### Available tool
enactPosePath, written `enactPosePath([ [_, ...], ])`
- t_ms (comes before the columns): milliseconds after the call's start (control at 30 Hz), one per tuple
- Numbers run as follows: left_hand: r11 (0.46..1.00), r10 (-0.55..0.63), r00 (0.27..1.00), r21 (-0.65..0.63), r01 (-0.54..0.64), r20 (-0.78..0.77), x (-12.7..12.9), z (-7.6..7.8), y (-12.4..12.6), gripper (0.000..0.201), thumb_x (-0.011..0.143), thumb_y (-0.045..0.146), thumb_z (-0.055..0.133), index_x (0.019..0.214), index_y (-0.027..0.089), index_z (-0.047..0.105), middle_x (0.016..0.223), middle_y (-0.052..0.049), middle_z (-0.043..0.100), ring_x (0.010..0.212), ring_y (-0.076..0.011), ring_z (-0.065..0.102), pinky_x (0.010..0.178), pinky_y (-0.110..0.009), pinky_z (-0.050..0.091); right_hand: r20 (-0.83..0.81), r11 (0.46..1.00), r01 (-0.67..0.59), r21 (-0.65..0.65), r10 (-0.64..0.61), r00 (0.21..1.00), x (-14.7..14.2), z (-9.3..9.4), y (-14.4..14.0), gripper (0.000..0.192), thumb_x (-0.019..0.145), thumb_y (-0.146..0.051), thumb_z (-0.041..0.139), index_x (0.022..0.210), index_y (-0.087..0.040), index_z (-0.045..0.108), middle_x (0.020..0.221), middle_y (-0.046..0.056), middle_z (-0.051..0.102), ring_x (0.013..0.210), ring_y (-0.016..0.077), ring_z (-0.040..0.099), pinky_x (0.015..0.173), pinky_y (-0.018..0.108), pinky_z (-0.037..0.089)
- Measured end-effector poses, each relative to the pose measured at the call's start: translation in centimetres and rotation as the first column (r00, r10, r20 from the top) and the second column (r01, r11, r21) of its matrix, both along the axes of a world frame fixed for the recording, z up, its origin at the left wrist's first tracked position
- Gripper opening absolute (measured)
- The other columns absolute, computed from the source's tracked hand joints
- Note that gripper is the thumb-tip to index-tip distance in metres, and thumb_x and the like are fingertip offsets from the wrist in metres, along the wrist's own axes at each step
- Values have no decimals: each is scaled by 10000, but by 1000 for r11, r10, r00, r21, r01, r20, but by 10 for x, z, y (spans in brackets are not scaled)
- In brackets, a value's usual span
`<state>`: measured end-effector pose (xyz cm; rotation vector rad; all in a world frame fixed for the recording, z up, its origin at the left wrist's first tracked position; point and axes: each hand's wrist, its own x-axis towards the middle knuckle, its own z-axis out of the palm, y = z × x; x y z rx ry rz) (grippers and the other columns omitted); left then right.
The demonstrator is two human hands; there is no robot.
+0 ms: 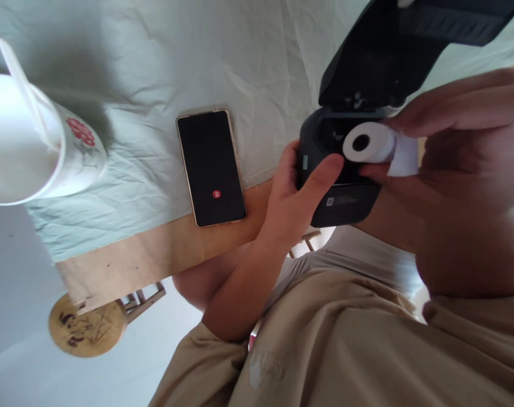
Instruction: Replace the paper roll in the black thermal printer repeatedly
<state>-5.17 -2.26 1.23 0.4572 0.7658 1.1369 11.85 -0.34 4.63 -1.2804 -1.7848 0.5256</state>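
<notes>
A black label or receipt printer stands at the table's near edge with its lid swung up. My left hand grips the printer's left side, the thumb lying over the rim of its opening. Between the fingers of my right hand is a white paper roll, held at the mouth of the paper bay. A dark core hole shows on the end facing me. From the roll a loose strip of paper hangs toward my right palm. Whether the roll touches the bay floor is hidden.
A phone with a dark screen lies left of the printer. Farther left stands a white paper cup with a spoon or stirrer in it. The pale green cloth covers a wooden table. A round stool sits below.
</notes>
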Motion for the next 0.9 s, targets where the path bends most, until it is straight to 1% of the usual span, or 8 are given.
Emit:
enactPosePath([
  [100, 998, -59, 998, 9, 59, -24, -2, 1, 1, 284, 831, 363, 709, 1037, 247, 552, 929, 23, 610, 911, -124, 632, 791, -241, 510, 271, 966, -182, 185, 127, 954, 0, 3, 9, 339, 636, -287, 858, 869, -208, 624, 998, -24, 672, 918, 108, 637, 794, 283, 507],
  [167, 995, -98, 995, -2, 98, -9, -4, 1, 2, 286, 822, 359, 721, 1022, 246, 551, 922, 22, 609, 886, -118, 620, 778, -237, 508, 349, 960, -205, 193, 128, 928, -1, 4, 9, 247, 725, -235, 791, 872, -191, 597, 1038, -20, 666, 937, 93, 632, 792, 265, 514],
  [300, 998, -63, 997, 13, 63, 47, -3, -2, 2, 249, 834, 354, 709, 1008, 249, 566, 910, 28, 610, 829, -92, 596, 757, -221, 508, 356, 950, -250, 188, 171, 919, -6, 4, 3, 125, 779, -187, 719, 853, -200, 620, 1148, -23, 638, 1055, 121, 629, 863, 282, 536],
  [500, 999, -32, 998, 23, 30, 58, 0, -7, 2, 254, 813, 386, 718, 984, 256, 581, 927, 31, 601, 894, -92, 590, 819, -218, 496, 229, 980, -86, 180, 43, 973, -12, 7, -10, 316, 842, -528, 632, 727, -235, 615, 788, 19, 590, 742, 99, 570, 701, 312, 457],
  [567, 1000, -19, 998, 6, 18, 65, 0, -7, 2, 345, 762, 361, 764, 1025, 255, 568, 919, 32, 601, 862, -91, 583, 789, -218, 500, 237, 960, -197, 200, 148, 960, -12, 9, -11, 278, 862, -479, 623, 736, -233, 592, 790, 5, 595, 742, 98, 580, 701, 317, 463],
  [733, 998, 20, 997, 49, -24, 79, -1, -4, 2, 527, 680, 232, 833, 1093, 242, 506, 898, 37, 588, 777, -59, 548, 739, -188, 476, 472, 860, -486, 155, 367, 801, -6, 6, -3, 164, 827, -343, 683, 914, -226, 605, 942, 21, 642, 919, 185, 637, 763, 399, 472],
  [833, 999, -13, 999, 47, 11, 33, -3, -4, 2, 637, 619, 237, 863, 1129, 250, 482, 971, 22, 591, 861, -95, 589, 822, -230, 503, 289, 895, -379, 234, 308, 906, -7, 3, -2, 78, 852, -281, 610, 845, -208, 582, 830, 9, 626, 898, 148, 642, 795, 359, 504],
  [900, 998, -48, 999, 36, 48, -3, -4, -5, 2, 704, 595, 217, 859, 1183, 266, 476, 1060, 6, 591, 994, -142, 613, 913, -275, 510, 98, 946, -51, 320, 21, 995, -11, 4, -5, 92, 866, -310, 573, 841, -224, 595, 860, 17, 610, 941, 137, 615, 839, 343, 487],
])
